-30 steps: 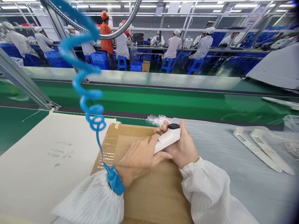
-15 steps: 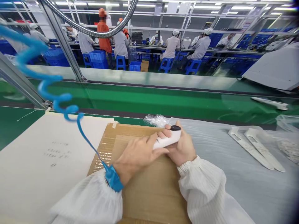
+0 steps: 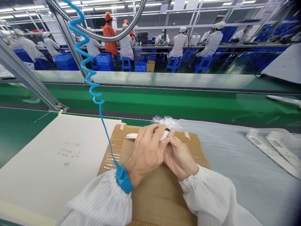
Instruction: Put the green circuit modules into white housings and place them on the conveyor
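My left hand (image 3: 145, 153) closes around a slim white plastic device (image 3: 134, 136) with a black tip, my right hand (image 3: 180, 155) pinching its end above a brown corrugated cardboard sheet (image 3: 162, 197); two long white pieces (image 3: 270, 150) lie aside, unhandled.

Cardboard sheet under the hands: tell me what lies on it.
Over the cardboard sheet, the left hand and right hand hold a white device; clear plastic wrap lies at its far edge. What's under the hands is hidden.

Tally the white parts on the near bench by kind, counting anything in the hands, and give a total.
white handheld device with a black end, in the left hand: 1
long white strips on the foam sheet: 2
Total: 3
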`<state>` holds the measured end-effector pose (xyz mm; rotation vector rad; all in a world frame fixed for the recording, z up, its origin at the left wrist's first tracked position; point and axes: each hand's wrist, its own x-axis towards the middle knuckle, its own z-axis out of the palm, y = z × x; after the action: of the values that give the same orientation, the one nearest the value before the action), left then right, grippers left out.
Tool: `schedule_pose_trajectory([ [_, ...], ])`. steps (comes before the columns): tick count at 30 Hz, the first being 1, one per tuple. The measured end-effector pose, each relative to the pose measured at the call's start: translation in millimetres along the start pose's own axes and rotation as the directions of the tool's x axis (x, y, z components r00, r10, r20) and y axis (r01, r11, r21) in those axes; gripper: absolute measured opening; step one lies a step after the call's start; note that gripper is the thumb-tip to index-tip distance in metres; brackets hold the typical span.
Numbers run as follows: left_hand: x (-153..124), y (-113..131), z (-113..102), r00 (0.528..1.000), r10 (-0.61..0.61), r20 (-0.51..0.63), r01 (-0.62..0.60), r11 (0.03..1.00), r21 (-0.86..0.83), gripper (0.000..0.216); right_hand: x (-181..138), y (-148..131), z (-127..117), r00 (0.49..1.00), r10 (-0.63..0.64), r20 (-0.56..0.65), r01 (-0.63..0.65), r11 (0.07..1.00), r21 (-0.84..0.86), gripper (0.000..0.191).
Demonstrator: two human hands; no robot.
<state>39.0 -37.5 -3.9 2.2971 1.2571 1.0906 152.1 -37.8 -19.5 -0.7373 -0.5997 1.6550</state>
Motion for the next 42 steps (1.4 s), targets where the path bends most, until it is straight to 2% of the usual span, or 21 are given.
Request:
schedule_pose_trajectory([
  [3,2,-8,-1,0.999,0.000,0.038,0.001,1.000,-0.017,0.037,2,-5,-4,0.999,0.033,0.017,-0.033,0.999,-0.017,0.027],
  [7,1,-22,-7,0.985,-0.096,0.142,0.090,0.995,0.049,0.050,5,-15,-13,0.998,0.048,0.045,-0.048,0.999,0.010,0.024],
  [9,0,-26,-10,0.972,-0.134,0.193,0.115,0.988,0.107,0.049,6,-20,-17,0.999,0.022,0.040,-0.023,0.999,0.028,0.021],
  [11,-1,-25,-12,0.965,-0.123,0.232,0.092,0.986,0.143,0.045,6,-24,-19,1.000,0.017,0.021,-0.018,0.999,0.044,0.019],
  [14,0,-16,-14,0.971,-0.104,0.218,0.072,0.986,0.149,0.041,8,-25,-20,0.999,0.051,-0.003,-0.051,0.996,0.069,0.019],
  [17,2,-10,-13,0.962,-0.200,0.188,0.199,0.980,0.029,0.040,11,-23,-21,0.999,0.039,-0.029,-0.037,0.998,0.055,0.023],
  [19,4,-12,-13,0.906,-0.353,0.234,0.391,0.909,-0.142,0.050,11,-22,-20,0.999,0.018,-0.044,-0.017,0.999,0.035,0.028],
  [21,6,-16,-13,0.790,-0.490,0.369,0.602,0.737,-0.309,0.061,11,-20,-20,0.999,-0.009,-0.035,0.009,1.000,0.014,0.032],
  [23,8,-20,-16,0.692,-0.505,0.515,0.717,0.564,-0.410,0.062,10,-19,-20,0.999,-0.052,-0.006,0.052,0.998,-0.028,0.033],
  [25,10,-19,-19,0.665,-0.447,0.598,0.742,0.486,-0.462,0.057,8,-17,-20,0.994,-0.104,0.021,0.106,0.990,-0.089,0.032],
  [27,9,-16,-22,0.666,-0.411,0.623,0.741,0.460,-0.489,0.051,7,-14,-20,0.990,-0.142,0.018,0.143,0.978,-0.150,0.031],
  [31,7,-10,-20,0.662,-0.442,0.606,0.750,0.397,-0.529,0.046,8,-11,-21,0.984,-0.178,-0.015,0.170,0.958,-0.231,0.038],
  [35,7,-18,-19,0.655,-0.306,0.691,0.755,0.279,-0.593,0.046,11,-10,-25,0.970,-0.241,0.008,0.231,0.921,-0.313,0.047],
  [38,7,-24,-20,0.642,-0.251,0.724,0.767,0.235,-0.598,0.048,14,-9,-29,0.963,-0.267,0.018,0.257,0.902,-0.348,0.048],
  [40,8,-25,-19,0.680,-0.253,0.688,0.733,0.261,-0.628,0.045,17,-8,-32,0.971,-0.236,0.023,0.230,0.912,-0.340,0.047],
  [42,11,-27,-19,0.775,-0.323,0.543,0.631,0.339,-0.698,0.039,20,-7,-35,0.985,-0.169,-0.014,0.157,0.936,-0.314,0.047],
])
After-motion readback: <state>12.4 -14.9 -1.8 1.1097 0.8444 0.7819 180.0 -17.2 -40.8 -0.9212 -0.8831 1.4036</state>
